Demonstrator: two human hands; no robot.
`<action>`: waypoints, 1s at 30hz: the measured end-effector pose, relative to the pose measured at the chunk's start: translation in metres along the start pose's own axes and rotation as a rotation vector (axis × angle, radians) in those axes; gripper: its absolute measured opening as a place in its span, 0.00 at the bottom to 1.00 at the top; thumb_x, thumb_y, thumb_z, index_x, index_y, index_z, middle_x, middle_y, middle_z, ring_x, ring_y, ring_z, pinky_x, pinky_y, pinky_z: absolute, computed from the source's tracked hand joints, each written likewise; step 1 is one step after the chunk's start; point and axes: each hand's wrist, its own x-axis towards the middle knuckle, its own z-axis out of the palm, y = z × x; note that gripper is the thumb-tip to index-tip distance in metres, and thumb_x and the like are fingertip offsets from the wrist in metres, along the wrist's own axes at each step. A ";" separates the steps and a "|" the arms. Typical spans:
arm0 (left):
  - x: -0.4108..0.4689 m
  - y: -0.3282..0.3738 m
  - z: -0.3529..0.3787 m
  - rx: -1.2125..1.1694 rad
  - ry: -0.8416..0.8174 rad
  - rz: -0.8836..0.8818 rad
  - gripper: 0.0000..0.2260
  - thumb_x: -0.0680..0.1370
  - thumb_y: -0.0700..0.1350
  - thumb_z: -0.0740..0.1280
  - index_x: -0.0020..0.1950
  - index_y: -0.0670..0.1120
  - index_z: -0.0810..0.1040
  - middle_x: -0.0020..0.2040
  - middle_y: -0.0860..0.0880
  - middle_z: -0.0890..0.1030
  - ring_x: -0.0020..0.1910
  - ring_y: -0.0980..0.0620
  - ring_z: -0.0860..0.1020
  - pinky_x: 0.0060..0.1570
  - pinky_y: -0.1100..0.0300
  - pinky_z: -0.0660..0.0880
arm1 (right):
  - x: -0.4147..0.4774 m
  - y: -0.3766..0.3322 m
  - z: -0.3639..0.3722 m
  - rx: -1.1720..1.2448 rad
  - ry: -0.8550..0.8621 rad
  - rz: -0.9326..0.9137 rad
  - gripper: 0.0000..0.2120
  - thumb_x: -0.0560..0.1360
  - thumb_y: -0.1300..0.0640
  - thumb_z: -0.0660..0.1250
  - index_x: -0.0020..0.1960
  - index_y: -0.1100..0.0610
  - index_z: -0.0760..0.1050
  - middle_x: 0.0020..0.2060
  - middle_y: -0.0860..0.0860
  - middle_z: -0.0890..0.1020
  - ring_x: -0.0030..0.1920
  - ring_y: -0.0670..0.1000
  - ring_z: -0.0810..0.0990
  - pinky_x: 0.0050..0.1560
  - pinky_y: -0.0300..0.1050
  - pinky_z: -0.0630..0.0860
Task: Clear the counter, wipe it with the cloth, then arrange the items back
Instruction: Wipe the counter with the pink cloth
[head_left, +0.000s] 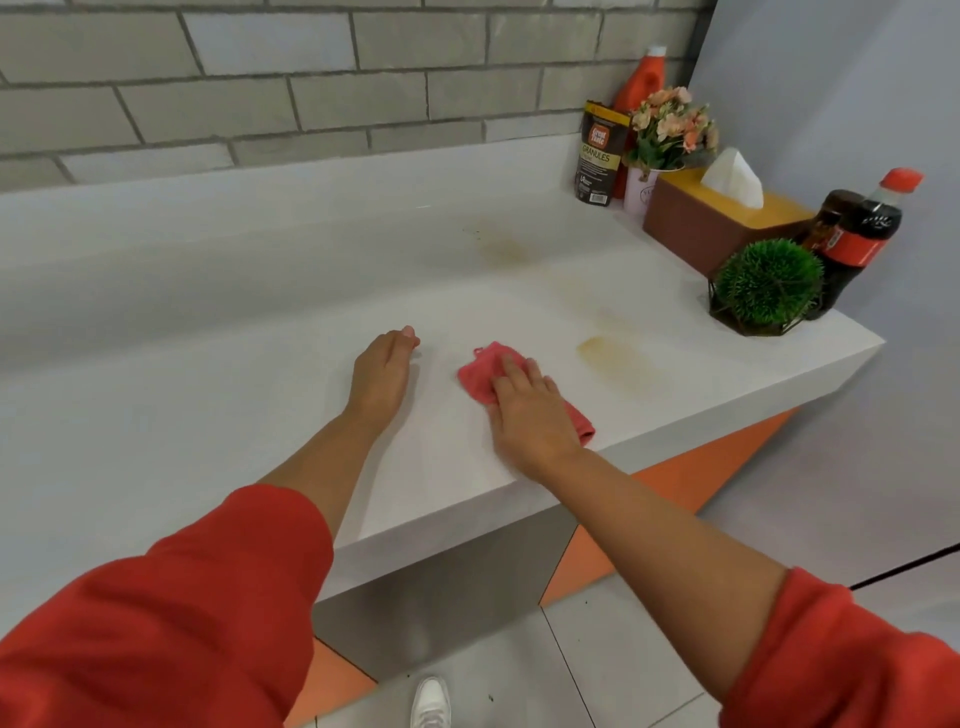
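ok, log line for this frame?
phase: wiping | right hand: flat on pink cloth | left hand: resting on counter | stain: present right of cloth

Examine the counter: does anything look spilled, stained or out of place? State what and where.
A yellowish-brown smear marks the white counter right of the pink cloth, and a fainter brownish patch lies farther back. Both look like unwiped spills; the right hand presses the cloth short of them.
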 end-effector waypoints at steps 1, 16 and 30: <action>0.001 0.000 0.001 0.023 0.017 0.010 0.17 0.82 0.49 0.54 0.58 0.40 0.77 0.57 0.47 0.78 0.53 0.54 0.72 0.54 0.65 0.64 | -0.004 -0.006 0.003 0.003 0.000 -0.058 0.20 0.81 0.56 0.51 0.72 0.56 0.61 0.76 0.54 0.55 0.76 0.58 0.50 0.75 0.54 0.49; 0.004 -0.002 0.017 0.276 0.076 0.099 0.17 0.83 0.48 0.52 0.48 0.40 0.76 0.47 0.45 0.73 0.47 0.50 0.70 0.49 0.60 0.63 | 0.011 0.040 -0.010 -0.033 0.033 0.040 0.24 0.79 0.55 0.52 0.75 0.53 0.57 0.76 0.50 0.54 0.76 0.54 0.50 0.74 0.54 0.50; 0.015 0.011 0.067 0.636 0.048 0.194 0.17 0.81 0.46 0.56 0.68 0.43 0.70 0.71 0.43 0.68 0.72 0.42 0.61 0.72 0.46 0.52 | -0.002 0.090 -0.017 -0.092 0.034 0.266 0.24 0.81 0.51 0.48 0.76 0.53 0.54 0.77 0.53 0.49 0.77 0.57 0.45 0.75 0.57 0.46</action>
